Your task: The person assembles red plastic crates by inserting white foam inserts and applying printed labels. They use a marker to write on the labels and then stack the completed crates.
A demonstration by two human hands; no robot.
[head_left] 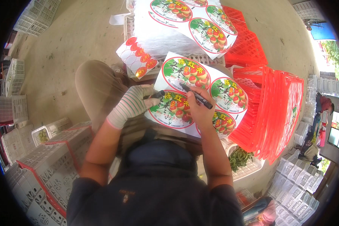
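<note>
A white sheet of round fruit labels (229, 95), green and red with a fruit picture, lies across my lap. My right hand (202, 113) is bare and closed round a black marker (202, 100), its tip at the upper left label. Whether the tip touches the paper I cannot tell. My left hand (130, 105) wears a white glove with green stripes. Between its thumb and fingers sits a short black marker cap (159, 94), at the sheet's left edge. Just beyond is a smaller sheet of red oval stickers (136, 56).
More label sheets (211, 35) rest on a white wrapped stack (160, 41) ahead. Red plastic crates (267, 109) stand nested at my right, near a white basket of green leaves (240, 158). White crates (45, 165) line the left side. Another person (265, 213) is at lower right.
</note>
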